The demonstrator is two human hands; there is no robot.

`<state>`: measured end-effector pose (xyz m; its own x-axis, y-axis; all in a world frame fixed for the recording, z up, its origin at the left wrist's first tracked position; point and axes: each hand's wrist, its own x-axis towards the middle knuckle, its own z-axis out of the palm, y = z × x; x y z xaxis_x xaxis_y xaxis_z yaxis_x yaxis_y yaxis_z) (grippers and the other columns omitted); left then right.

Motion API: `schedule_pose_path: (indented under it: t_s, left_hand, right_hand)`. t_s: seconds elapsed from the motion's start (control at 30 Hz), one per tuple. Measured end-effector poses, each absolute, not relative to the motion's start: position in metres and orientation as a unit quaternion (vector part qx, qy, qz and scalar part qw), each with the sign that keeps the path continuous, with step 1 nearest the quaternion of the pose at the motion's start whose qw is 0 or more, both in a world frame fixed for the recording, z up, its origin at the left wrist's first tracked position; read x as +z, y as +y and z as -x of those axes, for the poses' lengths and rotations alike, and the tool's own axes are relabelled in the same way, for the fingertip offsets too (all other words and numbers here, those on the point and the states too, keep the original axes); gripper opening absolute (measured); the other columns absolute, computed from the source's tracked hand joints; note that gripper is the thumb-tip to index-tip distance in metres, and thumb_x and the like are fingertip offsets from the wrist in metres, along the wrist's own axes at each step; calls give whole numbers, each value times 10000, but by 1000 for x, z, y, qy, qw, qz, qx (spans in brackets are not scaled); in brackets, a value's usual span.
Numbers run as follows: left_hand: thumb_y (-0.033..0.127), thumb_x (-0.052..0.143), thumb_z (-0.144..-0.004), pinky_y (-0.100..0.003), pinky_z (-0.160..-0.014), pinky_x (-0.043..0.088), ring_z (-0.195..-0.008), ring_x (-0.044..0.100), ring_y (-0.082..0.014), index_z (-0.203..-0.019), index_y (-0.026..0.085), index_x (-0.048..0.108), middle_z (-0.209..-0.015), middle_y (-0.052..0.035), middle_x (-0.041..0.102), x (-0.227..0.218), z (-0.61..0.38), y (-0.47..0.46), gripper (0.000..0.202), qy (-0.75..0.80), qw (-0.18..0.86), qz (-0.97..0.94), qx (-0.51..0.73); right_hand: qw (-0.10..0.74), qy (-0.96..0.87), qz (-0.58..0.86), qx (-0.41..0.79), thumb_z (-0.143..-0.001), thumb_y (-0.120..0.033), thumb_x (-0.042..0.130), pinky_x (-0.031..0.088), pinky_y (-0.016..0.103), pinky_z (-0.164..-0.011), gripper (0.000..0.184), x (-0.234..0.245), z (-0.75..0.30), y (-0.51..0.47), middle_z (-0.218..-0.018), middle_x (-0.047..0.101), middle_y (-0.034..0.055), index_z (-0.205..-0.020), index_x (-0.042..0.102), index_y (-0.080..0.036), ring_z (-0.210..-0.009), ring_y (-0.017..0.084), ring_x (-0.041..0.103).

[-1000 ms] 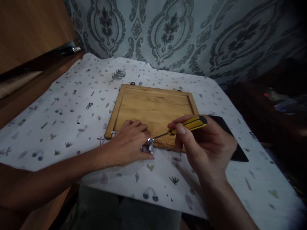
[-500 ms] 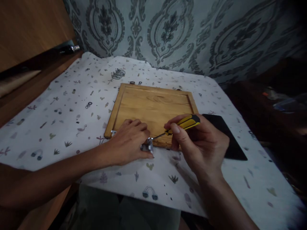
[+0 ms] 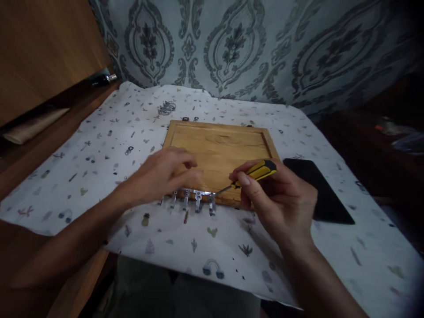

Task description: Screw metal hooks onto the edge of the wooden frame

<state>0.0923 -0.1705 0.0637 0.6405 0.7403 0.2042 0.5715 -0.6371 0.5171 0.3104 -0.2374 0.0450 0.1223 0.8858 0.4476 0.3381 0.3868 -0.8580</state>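
My right hand (image 3: 276,201) is closed around a yellow and black screwdriver (image 3: 256,173). Its thin shaft points down to the left, with the tip at the rightmost of several small metal clips (image 3: 212,205) along the front edge of a wooden board (image 3: 221,150). The board lies flat and has a raised rim. Over its left front part hovers my left hand (image 3: 165,172), thumb and fingers apart, slightly blurred, nothing visible in it. Part of the board's left side is hidden behind this hand.
A black flat pad (image 3: 314,190) lies right of the board. A small pile of metal pieces (image 3: 166,107) sits at the back left of the patterned tablecloth (image 3: 132,247). Patterned wallpaper (image 3: 235,48) stands behind, a wooden panel (image 3: 49,53) at the left.
My left hand has let go of the rightmost clip and moved up and left, uncovering the row of clips. My right hand keeps the screwdriver at the same clip.
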Motion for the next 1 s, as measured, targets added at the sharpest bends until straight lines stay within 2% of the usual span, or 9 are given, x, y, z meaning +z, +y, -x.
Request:
schedule_pose_path:
  t_s: [0.13,0.27,0.47,0.57,0.67,0.77,1.0]
  left_hand:
    - [392,511,-901,-249,-668,432,-745,611,-139,-878,165,693,-814,-4,701,70,-63,-140,292,431,212,-838,257]
    - [313,564,-818,-237,-675,459,-723,613,-138,-870,136,703,-778,-25,702,54,-37,-97,231,514,212,-774,304]
    - [234,490,-867,-226,-594,442,-592,550,-115,-926,105,669,-635,-6,607,3,-13,-56,229,582,184,-725,319]
    - [282,555,-924,-262,-679,501,-672,587,-115,-941,113,656,-730,-7,631,-13,-7,-50,197,589,187,-731,288]
    - [385,586,-946,-339,-783,553,-827,636,-145,-1020,119,636,-931,-40,658,-18,-4,-44,280,595,190,-740,250]
    - [388,582,-950,-385,-850,564,-961,643,-182,-1129,126,614,-1092,-75,646,-17,-2,-37,319,595,194,-750,211]
    - [378,586,-948,-413,-888,562,-1042,630,-211,-1212,141,587,-1198,-93,617,-10,-3,-18,355,585,154,-778,170]
  right_hand:
    - [563,-610,496,256,-877,-288,695,413,194,-343,89,44,-310,-237,-746,655,-25,-846,653,-215,-409,59,508]
    - [565,-610,492,257,-872,-278,697,410,186,-340,87,45,-309,-237,-728,648,-27,-840,650,-212,-409,56,501]
    - [563,-614,498,241,-869,-281,694,415,202,-350,78,46,-310,-238,-695,651,-25,-843,661,-216,-399,65,500]
    - [558,-611,506,244,-869,-306,699,414,219,-352,95,47,-310,-238,-696,652,-21,-841,666,-221,-394,72,494]
    - [559,-607,505,253,-870,-324,698,410,225,-353,105,48,-309,-238,-703,650,-17,-833,667,-231,-403,80,497]
    - [561,-606,498,264,-873,-333,694,399,216,-356,108,47,-310,-237,-655,621,-29,-826,661,-241,-402,83,498]
    - [527,-633,505,258,-883,-391,661,362,205,-355,176,40,-316,-232,-483,521,-59,-831,645,-223,-370,97,469]
